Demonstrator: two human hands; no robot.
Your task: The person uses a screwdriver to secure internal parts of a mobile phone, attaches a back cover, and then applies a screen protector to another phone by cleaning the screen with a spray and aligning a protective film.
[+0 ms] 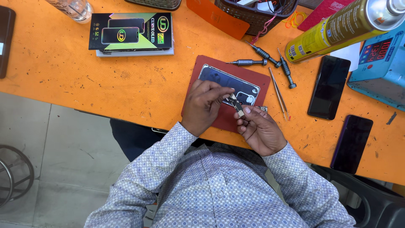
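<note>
Metal and thin, the small phone part (238, 106) looks light and fragile, pinched closed at its edges between left hand (205, 106) and right hand (260, 131), both above the open phone (219, 78).

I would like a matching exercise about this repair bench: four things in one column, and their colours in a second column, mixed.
Things:
1. spray can
2. mat under the opened phone
3. table
4. machine at the right edge

Colours:
a. orange
b. light blue
c. gold-yellow
d. dark red

Pairs: 1-c, 2-d, 3-a, 4-b
</note>
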